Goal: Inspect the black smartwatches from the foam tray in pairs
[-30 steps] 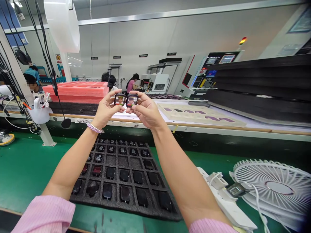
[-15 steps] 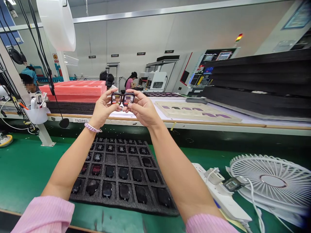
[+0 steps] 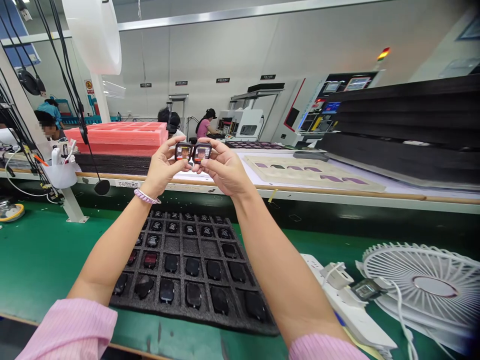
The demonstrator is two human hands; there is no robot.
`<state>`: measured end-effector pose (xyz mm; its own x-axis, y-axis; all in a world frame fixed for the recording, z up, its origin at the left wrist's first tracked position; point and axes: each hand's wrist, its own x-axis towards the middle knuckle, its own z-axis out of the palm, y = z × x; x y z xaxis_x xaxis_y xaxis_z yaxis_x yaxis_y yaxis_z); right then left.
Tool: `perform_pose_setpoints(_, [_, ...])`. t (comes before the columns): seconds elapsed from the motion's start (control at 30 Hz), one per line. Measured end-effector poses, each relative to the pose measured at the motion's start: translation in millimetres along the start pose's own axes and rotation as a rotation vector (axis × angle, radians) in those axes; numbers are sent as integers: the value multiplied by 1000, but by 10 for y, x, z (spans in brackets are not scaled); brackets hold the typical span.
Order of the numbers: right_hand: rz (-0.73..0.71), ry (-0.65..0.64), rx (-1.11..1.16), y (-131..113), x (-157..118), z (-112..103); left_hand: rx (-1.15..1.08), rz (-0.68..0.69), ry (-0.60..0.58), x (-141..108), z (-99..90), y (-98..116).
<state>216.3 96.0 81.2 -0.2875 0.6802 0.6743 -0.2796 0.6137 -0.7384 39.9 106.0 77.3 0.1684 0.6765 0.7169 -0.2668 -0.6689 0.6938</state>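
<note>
two square watch bodies (image 3: pixel 183 151) are being held up side by side

the left hand (image 3: pixel 162 167) is gripping one watch body between thumb and fingers, and the right hand (image 3: pixel 225 167) is gripping the other in the same way; the fingers are standing only as wide as each case. both are being held beyond the black foam tray (image 3: pixel 180 313), in front of the shelf (image 3: pixel 375 200). small coloured images are showing on their faces, but i cannot tell what they are.

on the shelf edge a white label (image 3: pixel 127 184) is reading "不良品放置区". white marks on some black watch units (image 3: pixel 190 229) in the tray, and the dark wall signs (image 3: pixel 181 83), are appearing too small to read.

the tray is lying on a green tabletop (image 3: pixel 48 260), with a white power strip (image 3: pixel 369 325) and a white fan (image 3: pixel 435 286) to the right. on the shelf, pink foam trays (image 3: pixel 120 134) are resting at left and black foam sheets (image 3: pixel 408 135) at right. behind, a person in pink (image 3: pixel 204 128) is sitting near a white machine (image 3: pixel 247 125), before a pale wall (image 3: pixel 225 50).
</note>
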Motion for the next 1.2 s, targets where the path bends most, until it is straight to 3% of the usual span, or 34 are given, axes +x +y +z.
perform_pose_setpoints(0.3, [12,-13,9,23,-97,26,-2,-32,8,-83,10,29])
perform_pose_setpoints(0.7, [180,30,124,290,-627,200,-14,-194,38,-740,35,-60])
perform_pose_setpoints(0.97, [201,38,173,375,-702,188,46,-205,79,-785,44,-106])
perform_pose_setpoints(1.2, [197,61,148,368,-728,206,38,-236,36,-836,36,-54])
